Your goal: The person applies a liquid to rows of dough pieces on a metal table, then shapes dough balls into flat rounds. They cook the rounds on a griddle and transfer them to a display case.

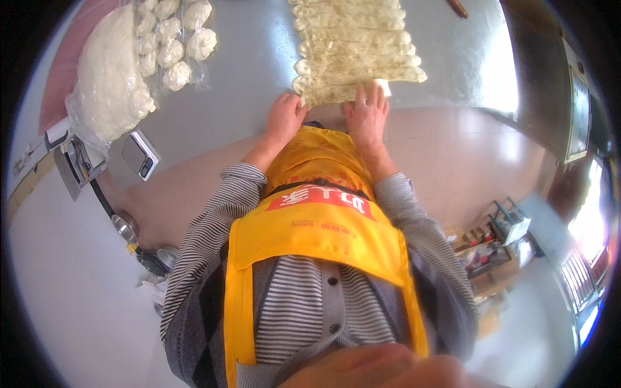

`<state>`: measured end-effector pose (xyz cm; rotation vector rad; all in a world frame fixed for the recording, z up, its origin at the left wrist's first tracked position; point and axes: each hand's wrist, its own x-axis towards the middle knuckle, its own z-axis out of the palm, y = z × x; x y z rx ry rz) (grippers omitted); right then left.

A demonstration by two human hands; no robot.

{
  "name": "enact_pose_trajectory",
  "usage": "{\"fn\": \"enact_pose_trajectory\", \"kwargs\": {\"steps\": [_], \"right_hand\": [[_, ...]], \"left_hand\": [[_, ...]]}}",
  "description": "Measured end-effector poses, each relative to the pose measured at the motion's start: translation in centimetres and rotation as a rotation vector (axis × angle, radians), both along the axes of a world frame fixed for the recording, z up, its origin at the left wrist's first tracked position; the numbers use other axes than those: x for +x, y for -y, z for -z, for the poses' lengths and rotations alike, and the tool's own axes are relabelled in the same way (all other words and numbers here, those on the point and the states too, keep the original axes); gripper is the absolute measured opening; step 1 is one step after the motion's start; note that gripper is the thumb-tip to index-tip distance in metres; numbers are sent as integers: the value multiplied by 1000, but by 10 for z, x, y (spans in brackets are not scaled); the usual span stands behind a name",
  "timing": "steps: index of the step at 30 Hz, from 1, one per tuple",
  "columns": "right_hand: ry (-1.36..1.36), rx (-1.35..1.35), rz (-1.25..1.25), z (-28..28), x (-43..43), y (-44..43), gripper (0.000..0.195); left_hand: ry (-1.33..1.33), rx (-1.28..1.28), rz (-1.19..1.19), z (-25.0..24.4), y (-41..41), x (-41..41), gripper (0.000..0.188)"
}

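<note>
Several long flat strips of dough point(356, 46), coated with a brownish speckled layer, lie side by side on a grey metal worktop point(237, 92). The nearest strip point(335, 93) runs along the worktop's front edge. My left hand point(286, 116) pinches its left end between thumb and fingers. At the strip's right part, the fingers of my right hand point(366, 114) are bent over the dough. A pale, uncoated fold of dough point(383, 87) shows beside those fingertips. The undersides of both hands are hidden.
At the left lie a large plastic-covered dough mass point(109, 72) and several wrapped dough balls point(171, 52). A digital scale point(140, 155) is near the front left edge. A brown wooden stick point(457, 8) lies far right. Ladles point(125, 229) hang at the left; a cluttered shelf point(485, 262) stands right.
</note>
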<state>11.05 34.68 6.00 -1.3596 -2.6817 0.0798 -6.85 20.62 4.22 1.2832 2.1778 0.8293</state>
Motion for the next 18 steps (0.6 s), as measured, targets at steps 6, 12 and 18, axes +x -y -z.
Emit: {"fn": "enact_pose_trajectory", "kwargs": {"steps": [6, 12, 18], "right_hand": [[-148, -147, 125, 41, 0, 16, 71], [-174, -196, 27, -12, -21, 26, 68], [-227, -335, -304, 6, -39, 30, 44]], "left_hand": [[83, 51, 43, 7, -2, -5, 25], [119, -43, -76, -1, 1, -6, 24], [244, -227, -217, 9, 3, 4, 21]]}}
